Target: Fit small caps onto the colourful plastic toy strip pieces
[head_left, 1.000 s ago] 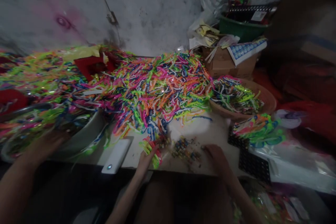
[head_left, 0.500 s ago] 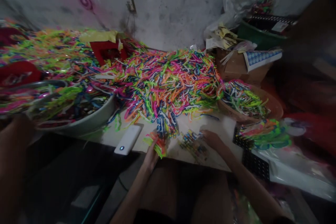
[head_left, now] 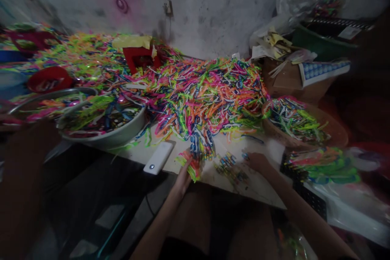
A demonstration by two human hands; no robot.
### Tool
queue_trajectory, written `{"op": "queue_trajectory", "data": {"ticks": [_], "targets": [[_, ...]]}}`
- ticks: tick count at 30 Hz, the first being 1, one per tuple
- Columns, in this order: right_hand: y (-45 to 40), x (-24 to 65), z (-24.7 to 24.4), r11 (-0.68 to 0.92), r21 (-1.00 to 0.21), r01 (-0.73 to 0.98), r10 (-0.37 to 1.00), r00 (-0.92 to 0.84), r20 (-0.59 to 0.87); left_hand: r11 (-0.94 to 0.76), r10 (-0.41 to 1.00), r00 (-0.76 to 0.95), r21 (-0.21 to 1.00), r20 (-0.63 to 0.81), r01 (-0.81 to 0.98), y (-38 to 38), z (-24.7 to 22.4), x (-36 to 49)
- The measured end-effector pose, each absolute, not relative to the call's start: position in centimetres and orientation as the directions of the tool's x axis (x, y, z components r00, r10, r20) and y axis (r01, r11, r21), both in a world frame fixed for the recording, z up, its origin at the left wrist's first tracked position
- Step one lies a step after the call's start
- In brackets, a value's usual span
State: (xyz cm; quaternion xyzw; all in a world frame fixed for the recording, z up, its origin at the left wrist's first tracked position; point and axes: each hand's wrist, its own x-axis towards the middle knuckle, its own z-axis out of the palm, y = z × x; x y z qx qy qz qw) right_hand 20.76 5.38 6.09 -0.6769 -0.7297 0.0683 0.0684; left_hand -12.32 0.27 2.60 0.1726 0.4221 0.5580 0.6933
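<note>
Dim room, with a stained grey wall (head_left: pixel 195 16) behind a pale worktop (head_left: pixel 173 166). Nearest, toward 6 o'clock, holding a neon strip bundle (head_left: pixel 192 165) in the left hand (head_left: pixel 183 178), with fingers closed around it at the worktop's front edge. Toward 4 o'clock, reaching in with the right hand (head_left: pixel 258 163), fingers drawn narrow at small blue-ended pieces; too blurred to tell whether gripped. Between the hands, lying loose: small beadlike pieces (head_left: pixel 228 164). Just beyond the left hand, a blue-and-white strip bundle (head_left: pixel 201 141). At 7 o'clock, a flat white device (head_left: pixel 158 157); at 8, another person's dark forearm (head_left: pixel 26 162). At 9, a strip-filled grey basin (head_left: pixel 122 135); at 4, neon strips (head_left: pixel 332 164) by a black perforated tray (head_left: pixel 315 201); at 3, a tan bowl (head_left: pixel 338 130). Heaped toward 12: multicoloured strips (head_left: pixel 210 93). Farther, a red stool (head_left: pixel 131 61) at 10, a cardboard box (head_left: pixel 280 79) at 2.
</note>
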Motion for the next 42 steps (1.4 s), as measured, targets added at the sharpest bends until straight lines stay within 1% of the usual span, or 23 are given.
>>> {"op": "queue_trajectory", "data": {"ticks": [3, 5, 8, 12, 14, 17, 20, 24, 27, 30, 34, 38, 40, 42], "targets": [[5.5, 20.5, 6.0, 0.202, -0.14, 0.969, 0.974, -0.214, -0.08, 0.313, 0.919, 0.026, 0.689, -0.393, -0.654, 0.3, 2.5, -12.3], [5.8, 20.2, 6.0, 0.291, -0.13, 0.948, 0.949, -0.303, -0.088, 0.315, 0.917, 0.034, 0.668, -0.398, -0.674, 0.3, 2.5, -12.3], [6.5, 19.6, 6.0, 0.439, -0.134, 0.888, 0.891, -0.45, -0.059, 0.317, 0.912, 0.043, 0.637, -0.407, -0.703, 0.3, 2.5, -12.3], [7.6, 18.9, 5.5, 0.652, -0.159, 0.742, 0.75, -0.661, -0.013, 0.323, 0.905, 0.053, 0.599, -0.422, -0.733, 0.3, 2.3, -12.3], [8.0, 18.6, 4.9, 0.727, -0.162, 0.668, 0.678, -0.735, 0.012, 0.325, 0.9, 0.057, 0.578, -0.433, -0.749, 0.3, 2.3, -12.4], [8.3, 18.7, 4.1, 0.788, -0.141, 0.599, 0.61, -0.791, 0.046, 0.318, 0.895, 0.053, 0.549, -0.443, -0.773, 0.4, 2.2, -12.4], [8.2, 19.2, 4.0, 0.808, -0.107, 0.579, 0.587, -0.807, 0.069, 0.307, 0.895, 0.049, 0.532, -0.444, -0.789, 0.5, 2.2, -12.3], [8.2, 19.7, 4.7, 0.828, -0.078, 0.555, 0.56, -0.827, 0.061, 0.287, 0.901, 0.04, 0.525, -0.432, -0.801, 0.5, 2.2, -12.2], [8.2, 19.4, 5.0, 0.84, -0.085, 0.536, 0.541, -0.84, 0.05, 0.268, 0.907, 0.028, 0.524, -0.421, -0.808, 0.6, 2.1, -12.2], [8.3, 18.9, 4.8, 0.832, -0.112, 0.544, 0.551, -0.834, 0.04, 0.27, 0.905, 0.029, 0.522, -0.424, -0.809, 0.6, 1.9, -12.2], [8.5, 18.8, 4.9, 0.783, -0.155, 0.603, 0.613, -0.79, 0.021, 0.273, 0.905, 0.03, 0.524, -0.424, -0.807, 0.6, 1.9, -12.2], [8.4, 19.5, 5.5, 0.687, -0.196, 0.699, 0.713, -0.701, -0.001, 0.267, 0.909, 0.027, 0.529, -0.417, -0.805, 0.5, 1.9, -12.3], [8.0, 20.1, 5.6, 0.612, -0.217, 0.76, 0.778, -0.628, -0.004, 0.272, 0.908, 0.034, 0.528, -0.417, -0.804, 0.5, 1.8, -12.4], [7.2, 20.5, 5.5, 0.496, -0.233, 0.837, 0.862, -0.507, 0.015, 0.28, 0.907, 0.041, 0.526, -0.42, -0.803, 0.4, 1.6, -12.4]]}}
